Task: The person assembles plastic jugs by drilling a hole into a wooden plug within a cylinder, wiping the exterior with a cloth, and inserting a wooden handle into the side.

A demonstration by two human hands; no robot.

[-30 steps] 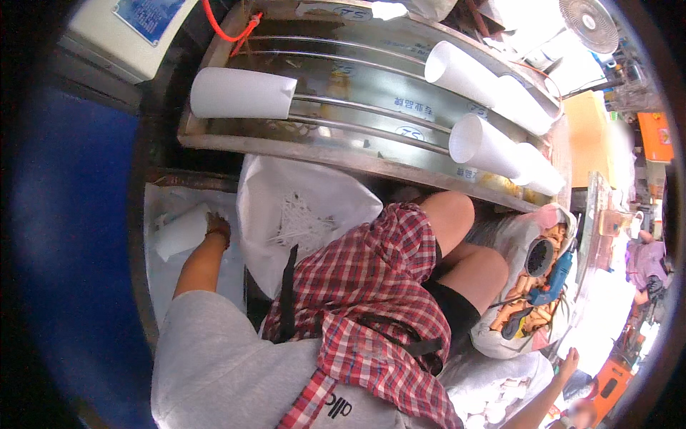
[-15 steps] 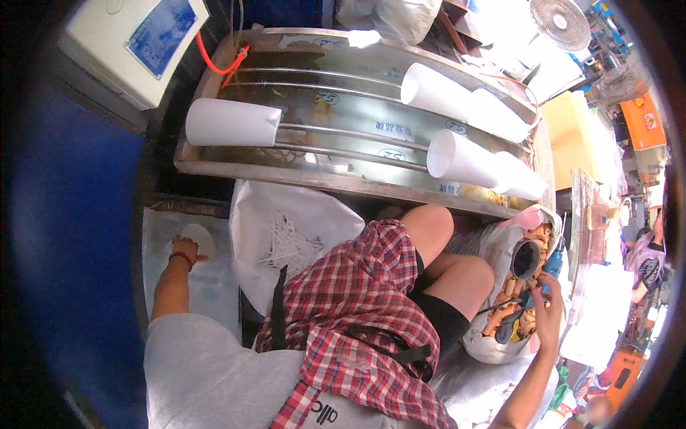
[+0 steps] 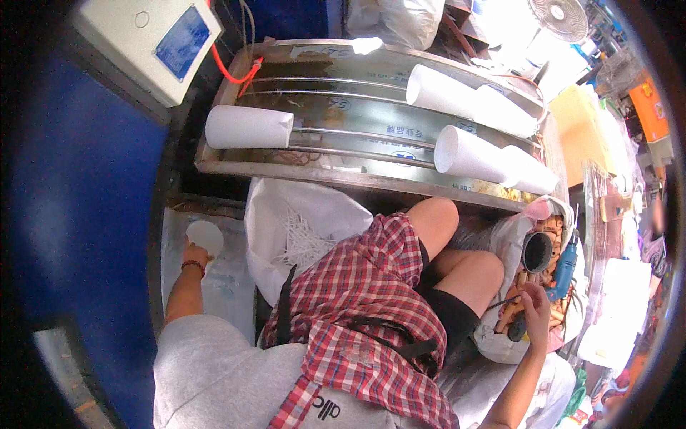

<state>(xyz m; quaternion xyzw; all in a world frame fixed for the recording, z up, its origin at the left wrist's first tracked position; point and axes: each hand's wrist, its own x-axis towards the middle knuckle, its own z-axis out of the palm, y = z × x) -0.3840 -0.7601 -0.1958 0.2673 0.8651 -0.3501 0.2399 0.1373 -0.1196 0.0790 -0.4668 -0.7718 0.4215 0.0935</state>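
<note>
My left hand (image 3: 194, 254) grips the near edge of a white round piece (image 3: 206, 238) above a pale, plastic-covered surface at the left. My right hand (image 3: 536, 307) is over an open sack (image 3: 493, 344) on the right, fingers curled in beside a thin dark rod or cord (image 3: 506, 303); whether they hold it I cannot make out. A blue power drill (image 3: 566, 270) lies just beyond that hand, next to a dark round cup (image 3: 537, 252). Several tan pieces (image 3: 509, 314) fill the sack, with a dark tool-like thing (image 3: 516, 329) among them.
A metal-rimmed trough (image 3: 343, 177) with rods crosses in front of me, bearing white cone-shaped tubes (image 3: 250, 127). A white bag of thin white strips (image 3: 304, 239) stands between my left arm and lap. A grey box (image 3: 143, 50), a fan (image 3: 559, 18) and a carton (image 3: 582, 129) stand around.
My right hand has drawn back from beside the drill toward the near part of the sack, and its fingers have curled in. My left hand stays at the white round piece. The view has shifted slightly.
</note>
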